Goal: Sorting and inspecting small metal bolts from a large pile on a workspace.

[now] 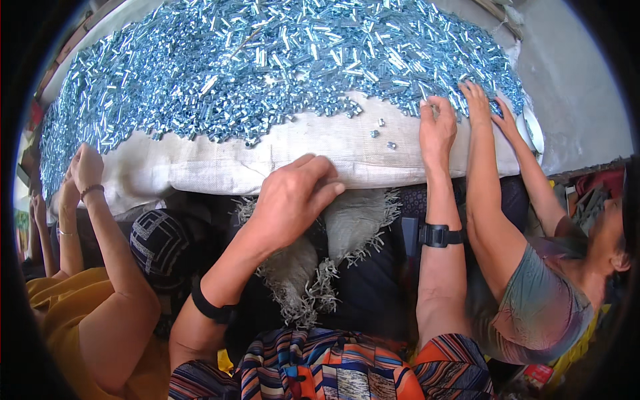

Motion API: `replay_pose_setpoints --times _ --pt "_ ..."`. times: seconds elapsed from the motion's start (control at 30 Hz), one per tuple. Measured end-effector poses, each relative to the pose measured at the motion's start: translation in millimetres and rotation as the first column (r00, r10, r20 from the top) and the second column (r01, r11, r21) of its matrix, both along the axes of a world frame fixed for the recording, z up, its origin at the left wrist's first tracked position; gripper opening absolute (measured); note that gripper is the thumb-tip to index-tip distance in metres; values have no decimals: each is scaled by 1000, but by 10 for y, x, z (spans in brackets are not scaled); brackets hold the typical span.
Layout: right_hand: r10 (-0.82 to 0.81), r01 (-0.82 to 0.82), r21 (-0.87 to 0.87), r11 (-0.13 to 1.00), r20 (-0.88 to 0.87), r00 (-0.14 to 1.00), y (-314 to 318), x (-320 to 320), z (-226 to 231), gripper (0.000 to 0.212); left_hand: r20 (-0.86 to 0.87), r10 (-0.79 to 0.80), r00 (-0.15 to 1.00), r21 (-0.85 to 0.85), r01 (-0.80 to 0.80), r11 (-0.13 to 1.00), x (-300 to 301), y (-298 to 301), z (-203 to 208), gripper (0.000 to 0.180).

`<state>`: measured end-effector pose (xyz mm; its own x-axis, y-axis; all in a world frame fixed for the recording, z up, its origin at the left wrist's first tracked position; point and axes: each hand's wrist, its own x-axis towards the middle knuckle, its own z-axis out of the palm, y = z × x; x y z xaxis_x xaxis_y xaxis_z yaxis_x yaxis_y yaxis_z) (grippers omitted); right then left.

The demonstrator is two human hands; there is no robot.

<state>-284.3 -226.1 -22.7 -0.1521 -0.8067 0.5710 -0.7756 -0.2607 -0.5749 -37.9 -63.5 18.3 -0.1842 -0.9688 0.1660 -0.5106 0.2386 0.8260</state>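
Note:
My left hand (299,192) rests at the near edge of the white woven cloth (220,163). Its fingers are loosely bent, the thumb lies apart from them, and no held thing shows. Farther right, my right hand (437,133) reaches over the cloth to the edge of a pile of shiny light-blue pieces (300,53). Thumb and forefinger stand apart there, touching or nearly touching the pieces. Small tubes and longer thin rods make up the pile. A few short loose pieces (391,145) lie on the cloth between my hands.
At the right, a co-worker's hands (476,103) touch the pile close beside my right hand. On the left, another person's hand (87,167) is at the pile's edge. A frayed grey woven cloth (360,227) hangs below the white cloth. A patterned black cap (160,241) is at lower left.

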Motion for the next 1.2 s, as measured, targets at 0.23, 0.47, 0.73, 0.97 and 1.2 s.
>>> replay_pose_setpoints --times 0.23,0.47,0.73,0.97,1.2 --pt "-179 194 101 976 -147 973 -266 -115 -153 35 395 -137 908 -228 242 943 -603 -549 5 28" --pt "16 7 148 989 -152 988 -507 90 -164 48 635 -119 763 -242 343 908 -793 -1106 -355 33" --pt "53 13 247 969 -261 964 -599 434 -81 64 634 137 761 -329 106 938 -307 -1410 -396 22" --pt "237 -133 289 948 -361 902 -573 642 -10 62 608 225 762 -375 25 927 -119 -1373 -427 26" --pt "326 -266 202 943 -380 866 -217 769 -57 51 591 200 781 -414 81 907 52 -1130 -399 28"
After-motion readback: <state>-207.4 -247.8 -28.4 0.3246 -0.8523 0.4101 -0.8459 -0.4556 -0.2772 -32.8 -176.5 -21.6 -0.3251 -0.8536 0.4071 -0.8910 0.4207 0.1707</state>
